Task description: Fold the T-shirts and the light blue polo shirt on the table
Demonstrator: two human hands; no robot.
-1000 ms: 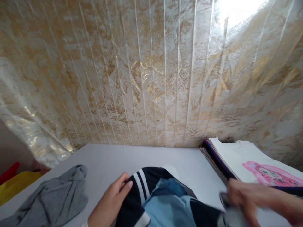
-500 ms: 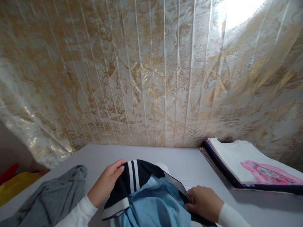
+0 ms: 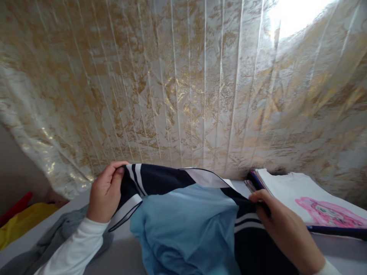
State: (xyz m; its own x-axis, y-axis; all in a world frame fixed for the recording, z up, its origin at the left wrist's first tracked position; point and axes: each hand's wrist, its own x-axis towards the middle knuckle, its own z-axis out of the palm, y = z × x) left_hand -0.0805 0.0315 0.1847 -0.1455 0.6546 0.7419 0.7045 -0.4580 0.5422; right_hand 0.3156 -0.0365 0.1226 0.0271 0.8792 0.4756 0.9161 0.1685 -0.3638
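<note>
A light blue shirt [image 3: 186, 221] with dark navy shoulders, white stripes and a pale collar band hangs stretched between my hands above the table. My left hand [image 3: 105, 191] pinches its left shoulder edge beside the white stripes, thumb on top. The white-trimmed sleeve end droops just below that hand. On the other side, my right hand [image 3: 282, 229] grips the navy right shoulder near its stripes, the fingertips partly hidden behind the cloth. The lower part of the shirt runs out of view at the bottom.
A stack of folded shirts, topped by a white T-shirt [image 3: 283, 191] with a pink cartoon print, lies at the right. A grey garment [image 3: 54, 236] is crumpled at the left, past it yellow cloth [image 3: 31, 219] and red cloth [image 3: 17, 208]. A gold-patterned silvery sheet [image 3: 183, 95] covers the wall behind.
Both hands have risen and moved apart, pulling the shirt up and wide. My right hand has shifted right, and the right shoulder's stripes now show.
</note>
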